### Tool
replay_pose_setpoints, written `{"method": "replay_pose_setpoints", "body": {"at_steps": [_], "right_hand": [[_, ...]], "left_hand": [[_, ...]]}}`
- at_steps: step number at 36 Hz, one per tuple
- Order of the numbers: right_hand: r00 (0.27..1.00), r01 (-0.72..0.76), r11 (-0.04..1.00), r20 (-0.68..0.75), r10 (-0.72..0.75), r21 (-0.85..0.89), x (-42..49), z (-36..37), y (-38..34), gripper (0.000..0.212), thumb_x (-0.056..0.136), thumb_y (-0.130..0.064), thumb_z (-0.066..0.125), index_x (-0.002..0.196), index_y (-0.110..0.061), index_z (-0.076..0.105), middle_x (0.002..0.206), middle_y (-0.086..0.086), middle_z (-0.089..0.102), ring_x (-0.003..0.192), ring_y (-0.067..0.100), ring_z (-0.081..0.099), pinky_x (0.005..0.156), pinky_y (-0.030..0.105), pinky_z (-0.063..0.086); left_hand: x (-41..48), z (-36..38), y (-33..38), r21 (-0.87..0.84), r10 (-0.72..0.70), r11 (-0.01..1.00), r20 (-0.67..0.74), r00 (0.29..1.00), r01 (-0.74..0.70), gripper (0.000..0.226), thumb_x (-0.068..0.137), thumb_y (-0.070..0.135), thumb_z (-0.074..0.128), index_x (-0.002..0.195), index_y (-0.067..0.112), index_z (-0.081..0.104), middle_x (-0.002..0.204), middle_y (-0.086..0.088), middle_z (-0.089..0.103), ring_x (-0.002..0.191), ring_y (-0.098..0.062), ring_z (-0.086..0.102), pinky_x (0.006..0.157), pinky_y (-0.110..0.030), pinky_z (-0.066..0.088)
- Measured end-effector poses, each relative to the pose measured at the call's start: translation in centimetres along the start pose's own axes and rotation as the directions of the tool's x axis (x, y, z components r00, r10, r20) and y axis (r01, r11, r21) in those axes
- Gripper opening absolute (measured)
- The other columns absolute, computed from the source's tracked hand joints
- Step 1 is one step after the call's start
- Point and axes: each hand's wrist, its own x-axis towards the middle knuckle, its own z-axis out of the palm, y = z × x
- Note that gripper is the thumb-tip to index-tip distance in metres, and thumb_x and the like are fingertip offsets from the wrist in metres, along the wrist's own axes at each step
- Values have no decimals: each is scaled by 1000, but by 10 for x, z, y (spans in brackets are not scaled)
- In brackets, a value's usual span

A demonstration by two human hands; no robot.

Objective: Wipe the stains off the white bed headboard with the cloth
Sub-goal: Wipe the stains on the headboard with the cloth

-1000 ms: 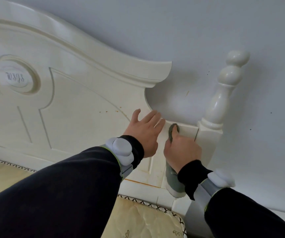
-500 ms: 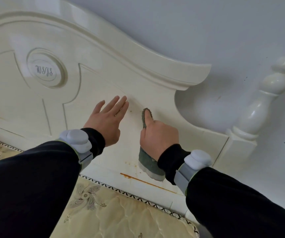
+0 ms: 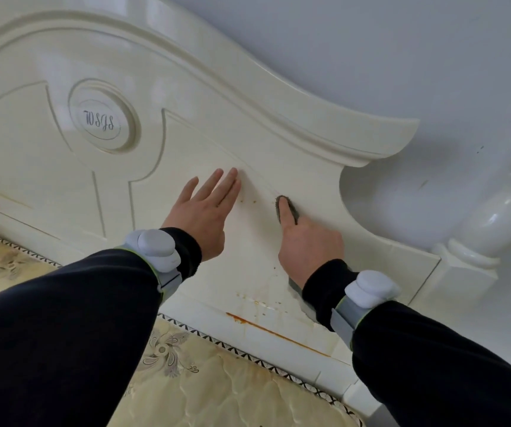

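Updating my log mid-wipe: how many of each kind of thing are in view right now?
hands: 2, left hand, right hand
cloth: 1
headboard: 1
wrist trackers: 2, left wrist tracker, right wrist tracker
mattress: 1
corner post: 1
total: 8

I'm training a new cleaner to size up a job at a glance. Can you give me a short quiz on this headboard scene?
1. True or false: the left hand lies flat against the white headboard, fingers straight.
2. Which hand presses the grey cloth to the headboard? A) left hand B) right hand C) both
3. Fill in: the long orange streak runs along the headboard's ____ rail, just above the mattress.

Key: 1 true; 2 B; 3 bottom.
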Motion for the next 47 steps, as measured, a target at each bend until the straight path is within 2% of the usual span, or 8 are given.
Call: {"method": "replay_pose_setpoints", "body": {"at_steps": [3, 10, 18, 25, 31, 38, 41, 47], "right_hand": [[999, -6, 999, -36, 8, 44, 6, 4, -7, 76, 94, -15, 34, 158, -25, -5, 116, 6, 58, 82, 30, 63, 63, 34, 39], [995, -35, 999, -91, 36, 11, -1, 2, 13, 75, 96, -20, 33, 157, -27, -10, 115, 4, 60, 76, 29, 63, 59, 32, 40], [999, 51, 999, -8, -51, 10, 15, -3, -17, 77, 93, -12, 34, 158, -21, -5, 112, 9, 63, 87, 30, 64, 64, 33, 38], [999, 54, 998, 3, -54, -39, -21, 17, 22, 72, 98, -20, 32, 158, -29, -7, 109, 7, 58, 82, 27, 61, 62, 33, 38], [999, 42, 999, 13, -42, 0, -4, 9, 2, 74, 95, -12, 31, 158, -22, -5, 122, 11, 57, 95, 31, 62, 68, 35, 39], [1000, 22, 999, -11, -22, 39, 11, 8, -15, 79, 93, -18, 39, 158, -21, -6, 119, 7, 60, 89, 29, 63, 65, 34, 38], [998, 52, 997, -19, -51, 49, 21, 0, -26, 78, 92, -13, 35, 158, -19, -6, 122, 8, 59, 90, 29, 63, 66, 34, 38], [986, 161, 987, 41, -161, -14, 34, 0, -54, 73, 94, -11, 31, 158, -17, -4, 113, 9, 62, 91, 27, 62, 65, 35, 36]], "left_hand": [[-2, 2, 0, -15, -2, 1000, 7, 1000, 2, 90, 87, 18, 38, 159, 19, -16, 165, 5, -27, 154, -17, -18, 125, -46, -3], [-1, 6, -5, 27, -36, 999, -9, 999, 36, 88, 87, 15, 35, 159, 18, -16, 165, 5, -26, 154, -18, -19, 124, -50, -5], [-4, 10, 6, 15, -10, 1000, 37, 999, 9, 88, 89, 15, 35, 158, 19, -19, 164, 5, -30, 153, -17, -21, 125, -46, -7], [-9, 13, -3, 62, -80, 995, 80, 994, 75, 88, 89, 17, 35, 158, 16, -20, 163, 2, -31, 153, -19, -21, 125, -48, -6], [-12, 15, -1, 48, -64, 997, 81, 995, 60, 90, 88, 16, 37, 158, 18, -19, 164, 4, -30, 153, -18, -21, 125, -47, -6], [-12, 16, 3, 74, -103, 993, 84, 991, 97, 88, 89, 18, 37, 158, 17, -16, 166, 3, -26, 154, -22, -19, 124, -51, -5], [-15, 17, -2, 93, -163, 984, 98, 982, 154, 86, 90, 19, 37, 159, 16, -14, 166, 4, -23, 154, -23, -19, 123, -54, -3], [-18, 24, -1, 92, -154, 985, 120, 981, 143, 86, 93, 21, 38, 159, 17, -17, 165, 4, -26, 154, -24, -20, 123, -54, -3]]}}
